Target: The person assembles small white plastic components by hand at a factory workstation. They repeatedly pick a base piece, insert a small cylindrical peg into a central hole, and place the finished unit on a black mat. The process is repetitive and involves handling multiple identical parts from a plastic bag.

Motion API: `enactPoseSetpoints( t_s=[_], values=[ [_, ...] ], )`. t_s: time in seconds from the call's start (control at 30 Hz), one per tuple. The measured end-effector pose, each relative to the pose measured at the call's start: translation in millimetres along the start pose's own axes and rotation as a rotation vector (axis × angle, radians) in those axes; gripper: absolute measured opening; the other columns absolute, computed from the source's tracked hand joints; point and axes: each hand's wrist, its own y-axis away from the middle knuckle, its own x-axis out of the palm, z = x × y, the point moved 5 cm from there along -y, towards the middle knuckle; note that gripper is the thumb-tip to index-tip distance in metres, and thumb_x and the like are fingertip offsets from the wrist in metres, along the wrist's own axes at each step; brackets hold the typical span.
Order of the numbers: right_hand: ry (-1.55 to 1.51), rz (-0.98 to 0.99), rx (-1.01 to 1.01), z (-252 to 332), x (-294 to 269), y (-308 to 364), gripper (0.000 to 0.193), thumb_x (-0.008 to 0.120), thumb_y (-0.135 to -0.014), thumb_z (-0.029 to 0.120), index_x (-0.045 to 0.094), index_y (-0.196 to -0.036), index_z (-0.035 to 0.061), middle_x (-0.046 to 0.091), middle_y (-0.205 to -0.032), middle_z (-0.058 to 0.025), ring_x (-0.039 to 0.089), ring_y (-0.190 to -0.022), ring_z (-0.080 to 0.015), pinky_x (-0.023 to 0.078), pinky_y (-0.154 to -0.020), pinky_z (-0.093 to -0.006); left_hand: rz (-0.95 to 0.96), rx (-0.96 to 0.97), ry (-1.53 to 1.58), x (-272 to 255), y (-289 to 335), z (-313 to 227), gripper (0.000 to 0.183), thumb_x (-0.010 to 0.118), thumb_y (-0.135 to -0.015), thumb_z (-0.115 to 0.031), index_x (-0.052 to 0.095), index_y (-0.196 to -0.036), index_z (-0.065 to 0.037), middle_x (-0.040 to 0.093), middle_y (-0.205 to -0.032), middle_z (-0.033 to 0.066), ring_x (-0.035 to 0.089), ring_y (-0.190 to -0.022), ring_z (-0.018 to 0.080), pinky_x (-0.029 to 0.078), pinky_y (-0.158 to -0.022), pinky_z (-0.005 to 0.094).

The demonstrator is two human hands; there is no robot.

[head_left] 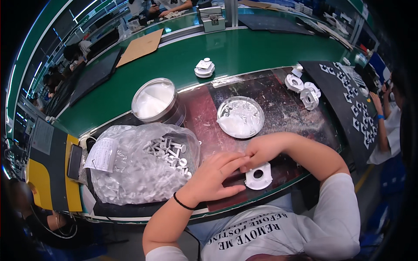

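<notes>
left hand: your left hand lies at the near edge of the desk, fingers stretched out and close together, tips reaching toward your right hand; you cannot tell whether they hold anything.
right hand: your right hand is curled just beyond the left fingertips, fingers bunched together as if pinching something small; what sits between them is hidden.
white housing: the white plastic housing, with a round hole in its middle, lies flat at the near edge of the desk, just under your right hand and beside your left fingertips.
bag: a clear plastic bag of white pegs with a paper label sits toward the near left corner, just left of your left hand.
dish: a shallow metal dish of white paste lies mid-desk, beyond your hands.
tin: an open round tin of white paste stands left of the dish, behind the bag.
finished parts: two white housings lie near the right edge; another white part sits on the green belt farther back.
cardboard: a brown cardboard sheet lies toward the far left.
others: a person's arm works at the right edge.
</notes>
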Motion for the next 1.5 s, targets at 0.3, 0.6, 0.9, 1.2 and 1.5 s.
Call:
enactPoseSetpoints(
  t_s=[0.3,0.6,0.9,1.2,1.5],
  values=[
    [0.150,-0.774,-0.119,10,-29,80,0.023,0.062,-0.084,0.025,0.067,-0.098,0.0074,0.064,-0.089,-0.0110,0.062,-0.083,-0.0262,0.048,-0.073,-0.0339,0.039,-0.097,-0.111,11,-2,-2,0.086,0.079,-0.062,-0.042,0.043,-0.128,-0.001,0.047,-0.129,0.0174,0.047,-0.114,0.0367,0.038,-0.095,0.0440],
    [0.420,-1.711,0.744,-144,-39,295,0.024,0.062,-0.079,0.028,0.068,-0.088,0.0059,0.067,-0.087,-0.0133,0.063,-0.084,-0.0310,0.049,-0.077,-0.0398,0.145,-0.165,-0.110,31,-13,-7,0.092,0.081,-0.059,-0.043,0.042,-0.128,0.003,0.050,-0.124,0.0208,0.047,-0.112,0.0393,0.036,-0.096,0.0465],
    [0.478,-1.657,1.468,-184,11,360,0.043,0.066,-0.076,0.046,0.059,-0.082,0.0042,0.065,-0.077,-0.0131,0.063,-0.079,-0.0306,0.047,-0.070,-0.0430,0.082,-0.231,-0.014,27,0,4,0.095,0.080,-0.059,-0.041,0.036,-0.132,0.001,0.046,-0.127,0.0218,0.045,-0.116,0.0388,0.034,-0.098,0.0457],
    [0.259,-1.764,1.167,-177,10,338,0.035,0.068,-0.072,0.038,0.057,-0.081,0.0060,0.066,-0.080,-0.0140,0.063,-0.073,-0.0317,0.049,-0.068,-0.0385,0.033,-0.176,-0.028,22,-2,1,0.095,0.081,-0.060,-0.037,0.033,-0.136,-0.002,0.045,-0.130,0.0192,0.045,-0.116,0.0376,0.035,-0.098,0.0446],
    [-0.912,-0.979,-0.197,-60,33,155,0.027,0.076,-0.073,0.005,0.050,-0.081,0.0066,0.062,-0.103,-0.0163,0.060,-0.089,-0.0151,0.050,-0.077,-0.0289,-0.134,0.009,-0.119,14,-7,-10,0.066,0.078,-0.067,-0.029,0.049,-0.121,-0.004,0.054,-0.117,0.0170,0.051,-0.105,0.0362,0.039,-0.091,0.0445]
  ],
)
